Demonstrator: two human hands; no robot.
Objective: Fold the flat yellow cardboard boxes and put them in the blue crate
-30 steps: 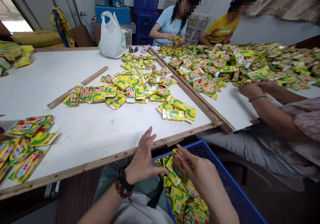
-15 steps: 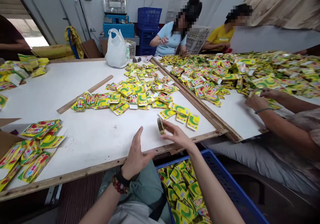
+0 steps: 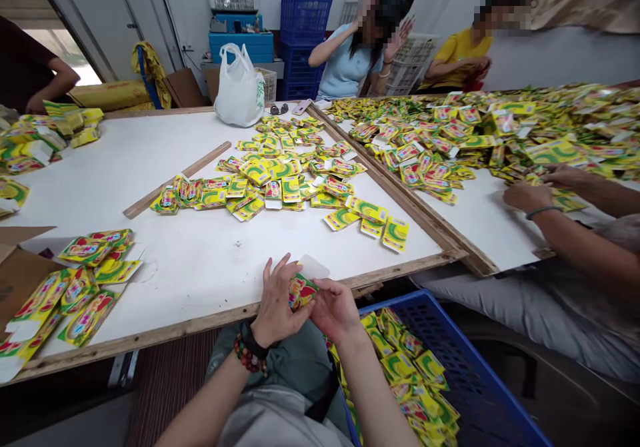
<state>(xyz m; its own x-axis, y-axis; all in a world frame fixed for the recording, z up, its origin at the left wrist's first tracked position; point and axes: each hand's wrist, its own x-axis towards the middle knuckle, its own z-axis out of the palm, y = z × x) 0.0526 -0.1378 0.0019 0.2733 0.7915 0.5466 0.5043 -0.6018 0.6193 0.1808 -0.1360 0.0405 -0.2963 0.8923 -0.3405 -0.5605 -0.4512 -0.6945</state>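
Both my hands hold one yellow-and-red packet [image 3: 304, 286] over the near wooden edge of the white table [image 3: 200, 260]. My left hand [image 3: 278, 300], with a beaded bracelet and a dark band on its wrist, grips the packet's left side. My right hand [image 3: 334, 308] pinches its right side. A blue crate [image 3: 480, 394] with several of the same packets [image 3: 410, 374] stands below my right arm. A long spread of packets [image 3: 280, 180] lies across the middle of the table.
More packets [image 3: 75, 287] lie at the table's left, beside a brown box [image 3: 15, 267]. A wooden stick [image 3: 177, 179] and a white plastic bag [image 3: 241, 90] are further back. A person's arms [image 3: 565, 220] work at a second packet-covered table [image 3: 480, 214] on the right; two people sit behind it, another stands far left.
My right hand lifted a packet out of the blue crate, carried it over the table edge and brought it to my left hand. Both hands now hold it.
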